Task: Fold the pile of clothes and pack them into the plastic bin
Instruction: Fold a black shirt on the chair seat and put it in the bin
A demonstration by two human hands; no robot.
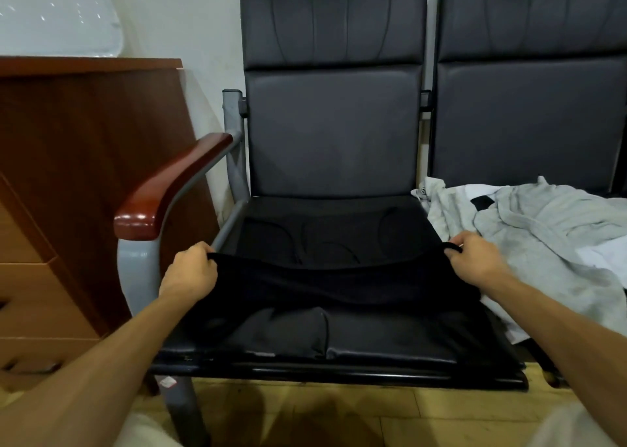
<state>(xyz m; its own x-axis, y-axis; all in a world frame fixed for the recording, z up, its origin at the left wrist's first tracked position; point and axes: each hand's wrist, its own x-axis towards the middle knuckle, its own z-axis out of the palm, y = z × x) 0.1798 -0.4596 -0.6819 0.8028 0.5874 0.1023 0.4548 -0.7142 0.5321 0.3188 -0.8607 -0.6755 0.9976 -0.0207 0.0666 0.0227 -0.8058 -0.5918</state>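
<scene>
A: Nearest, two bare forearms, reaching in from the bottom corners. Between them, wooden floor [305, 409], pale planks, under the seat front.

B: And the hands?

A: Left hand [190, 273] closed tight on the left end of a black garment [339, 287]. Right hand [475, 260] clamped the same way on the right end, fingers [454, 250] curled over the hem. Held well apart, with the upper edge of the cloth stretched between, sagging a little in the middle.

B: Where exactly is the garment?

A: Over the front half of the black chair seat [332, 229], lower part lying on the cushion near the front edge. Back half of the seat bare.

B: Any writing?

A: Small white sticker [167, 382] on the grey chair leg, too blurred to read. Small round mark on the grey-white pile of clothes [543, 229], also not readable.

B: The pile, where?

A: On the next seat to the right, just beside the right hand, spilling over the seat's front edge.

B: Edges on the left?

A: Red-brown armrest [169, 188] just above the left hand, apart from it. Past that, wooden cabinet [74, 141] close to the chair. Farther back, two black backrests [334, 83] against the pale wall. Plastic bin not seen.
</scene>
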